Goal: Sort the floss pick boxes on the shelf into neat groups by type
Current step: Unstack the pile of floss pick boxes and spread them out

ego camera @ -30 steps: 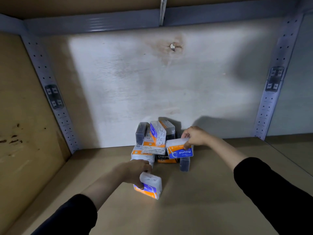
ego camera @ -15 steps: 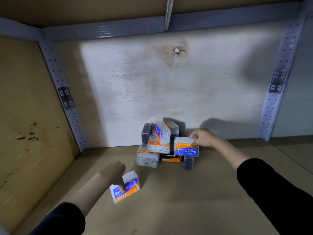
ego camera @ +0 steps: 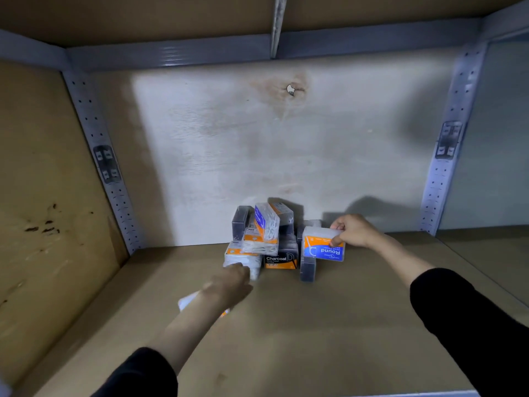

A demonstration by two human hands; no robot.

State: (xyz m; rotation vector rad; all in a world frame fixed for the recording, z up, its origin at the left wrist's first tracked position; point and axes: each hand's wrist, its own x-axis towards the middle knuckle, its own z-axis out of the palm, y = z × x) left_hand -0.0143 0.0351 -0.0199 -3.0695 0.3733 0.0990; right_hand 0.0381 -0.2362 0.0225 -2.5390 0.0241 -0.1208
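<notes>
A pile of floss pick boxes [ego camera: 266, 239] stands at the back middle of the shelf board [ego camera: 329, 325]: clear ones with orange and blue labels, dark ones, and a black "Charcoal" box [ego camera: 280, 260]. My right hand [ego camera: 353, 230] grips an orange and blue "Round" box [ego camera: 323, 245] at the pile's right side. My left hand [ego camera: 230, 285], blurred, reaches to the lowest clear box [ego camera: 243, 257] at the pile's left front, fingers loosely curled and holding nothing. A white and orange box [ego camera: 189, 302] lies on the board, partly hidden under my left wrist.
A whitish back panel [ego camera: 286, 156] closes the bay right behind the pile. Perforated grey uprights [ego camera: 114, 193] stand at both back corners, a brown side panel [ego camera: 43, 210] on the left. A dark box [ego camera: 307, 270] stands upright in front of the pile.
My left hand set the white and orange box down on the board and moved forward to the pile's left front. My right hand keeps its grip on the "Round" box.
</notes>
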